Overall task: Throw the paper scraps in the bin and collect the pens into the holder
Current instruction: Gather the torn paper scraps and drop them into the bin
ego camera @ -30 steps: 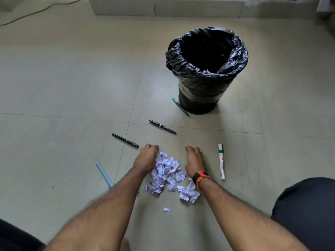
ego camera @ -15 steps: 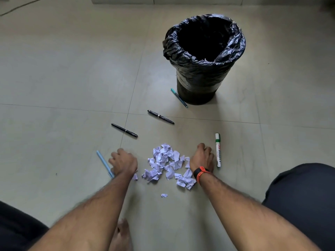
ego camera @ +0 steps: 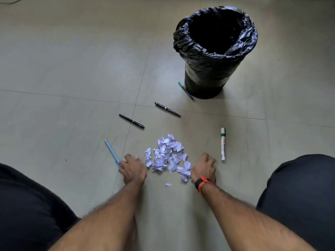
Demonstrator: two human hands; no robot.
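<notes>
Floor [ego camera: 72, 60]: pale tiles with thin grout lines; everything listed lies or stands on it.

Left knee [ego camera: 27, 205]: dark cloth, lower left corner.

Light blue pen [ego camera: 111, 151]: lying at a slant, far end pointing up and left; its near end meets the left hand.

Left hand [ego camera: 133, 169]: back upward, low on the floor just left of the scraps. Fingers loosely curled and a little spread; the outer ones touch or cover the near end of the light blue pen. Whether they grip it, I cannot tell.

Black pen, left [ego camera: 131, 121]: lying slantwise across a grout line, above the left hand, apart from the scraps.

Paper scraps [ego camera: 167, 156]: heap of small torn white pieces with faint print, between the two hands; one stray bit [ego camera: 168, 184] lies just below the heap, towards the person.

Black pen, right [ego camera: 167, 109]: same slant, between the heap and the bin.

Teal pen [ego camera: 186, 91]: slanted, its upper part just beside the bin's base.

Bin [ego camera: 215, 51]: upright, round, lined with a crumpled black bag folded over the rim; inside dark, contents not visible.

Right hand [ego camera: 204, 169]: back upward, touching the right edge of the heap, fingers curled down to the floor, holding nothing visible. Orange and black band [ego camera: 202, 183] on the wrist.

White marker [ego camera: 223, 144]: green cap at the far end, lying nearly straight, just right of the right hand, not touched.

Right knee [ego camera: 299, 196]: dark cloth, lower right.
</notes>
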